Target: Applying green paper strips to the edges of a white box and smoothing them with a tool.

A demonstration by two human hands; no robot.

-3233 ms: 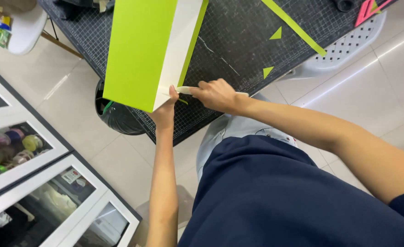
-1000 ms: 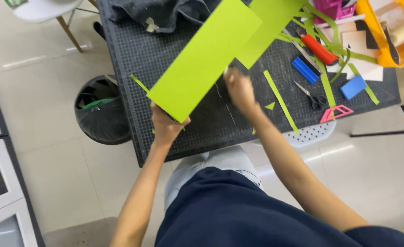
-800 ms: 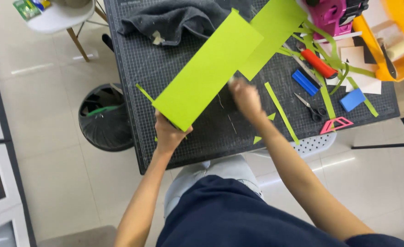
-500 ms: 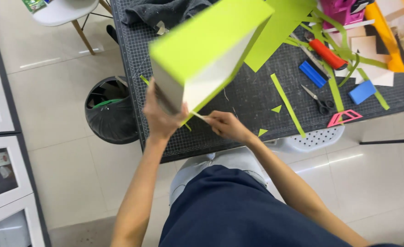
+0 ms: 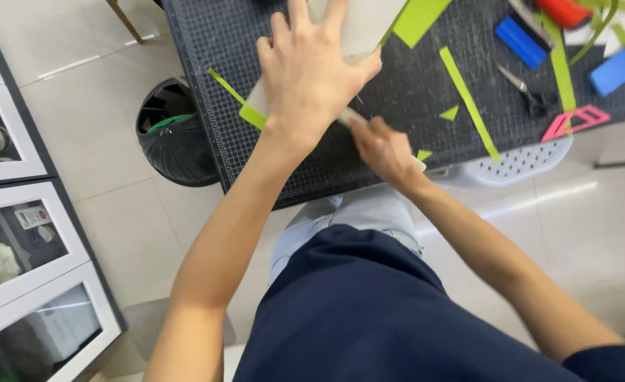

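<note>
Head view, seated person at a dark gridded cutting mat [image 5: 426, 92] on the table. Left hand [image 5: 311, 71] lies spread wide, palm down, on a pale grey board [image 5: 358, 25] with a lime-green edge [image 5: 252, 117] showing at its near corner; the board rests flat on the mat, close to the near edge of the table. Right hand [image 5: 383, 145] is closed around a slim pale tool [image 5: 349, 117], whose kind cannot be told, set against the board's near edge just below the left thumb. Risk, as a judgement: the tool tip works very near the left thumb and fingers, so a slip along the edge could reach them; light pressure from the flat palm could let the board skid on the mat and spoil the line. Loose green paper strips [image 5: 468, 99] and small offcuts [image 5: 450, 113] lie just beside the work and could catch under the board. Scissors [image 5: 528, 92], blue blocks [image 5: 521, 42] and a pink triangular frame [image 5: 574, 122] sit farther right, near the edge. A black waste bin [image 5: 174, 134] stands on the floor to the left.
</note>
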